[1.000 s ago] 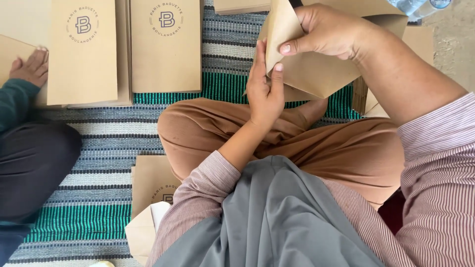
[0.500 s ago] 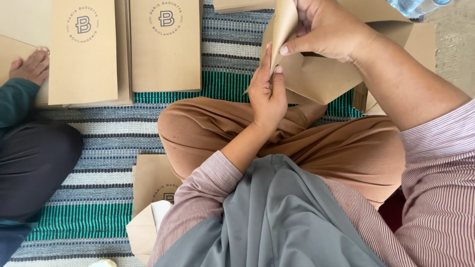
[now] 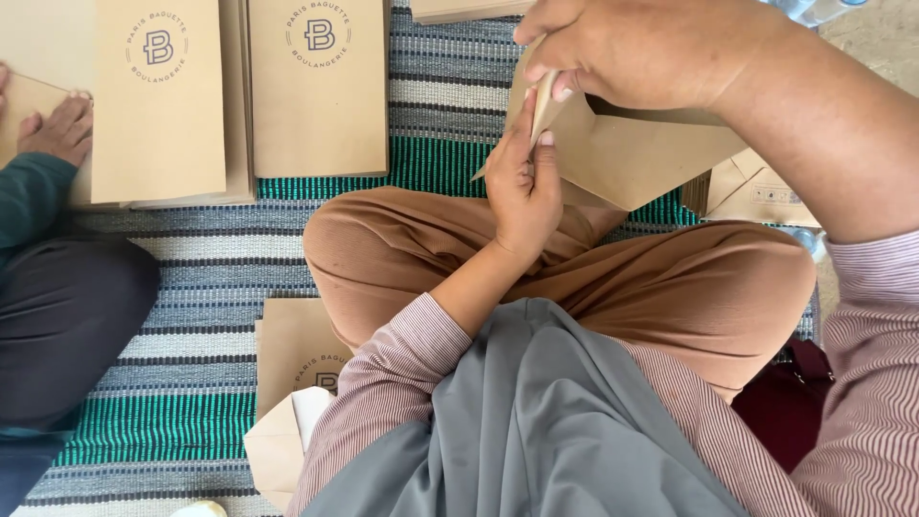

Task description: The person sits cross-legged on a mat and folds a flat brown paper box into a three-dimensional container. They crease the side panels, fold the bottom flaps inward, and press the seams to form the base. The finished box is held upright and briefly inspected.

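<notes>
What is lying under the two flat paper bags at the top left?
Under the two flat paper bags lies a striped woven mat. More brown paper edges stick out beneath them; how many sheets are stacked is hidden.

Two stacks of flat brown paper bags lie side by side on a striped woven mat. A co-worker's hand rests on another sheet, possibly a bag too.

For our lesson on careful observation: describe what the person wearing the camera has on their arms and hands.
Both arms wear long sleeves of fine maroon-and-white stripes, the left sleeve and the right sleeve, each pushed back so the forearm is bare. The left hand and right hand are bare: no gloves, and no rings or watch in view.
</notes>
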